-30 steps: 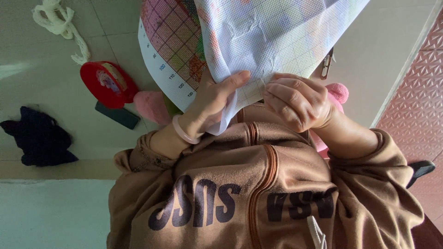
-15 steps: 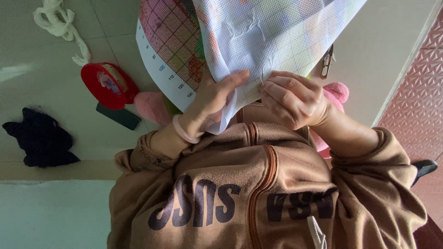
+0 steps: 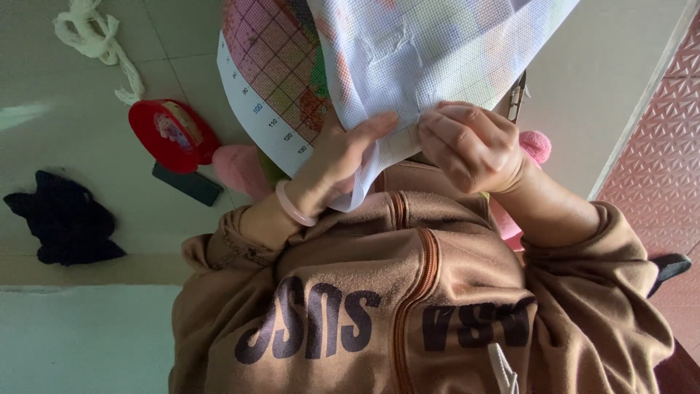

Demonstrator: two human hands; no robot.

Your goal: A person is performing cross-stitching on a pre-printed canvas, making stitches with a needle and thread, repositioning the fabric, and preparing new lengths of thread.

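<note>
Held a white gridded stitching cloth (image 3: 437, 51) up in the upper middle of the frame, directly above both hands, with its lower edge down at the fingers. Ran its long axis from the lower centre up toward the upper right. Pressed the left hand (image 3: 339, 164) against the cloth's lower left edge, fingers narrow and close together. Closed the right hand (image 3: 474, 146) into a tight pinch on the same edge, just beside the left; could not tell whether a needle sat in that pinch. Kept both hands equally near, each touching the cloth, fingertips almost meeting at the centre.

Showed behind the cloth, upper left of centre, a printed pattern chart (image 3: 266, 80): pink and green squares and a white margin strip. Left on the pale floor (image 3: 44, 87), at the left of the frame, a round red tin (image 3: 171, 135) with a picture label and a dark flat slab (image 3: 188, 184) just beside it. Left cream yarn (image 3: 95, 36) in the upper left corner and a crumpled dark cloth (image 3: 65, 219) at the left edge.
</note>
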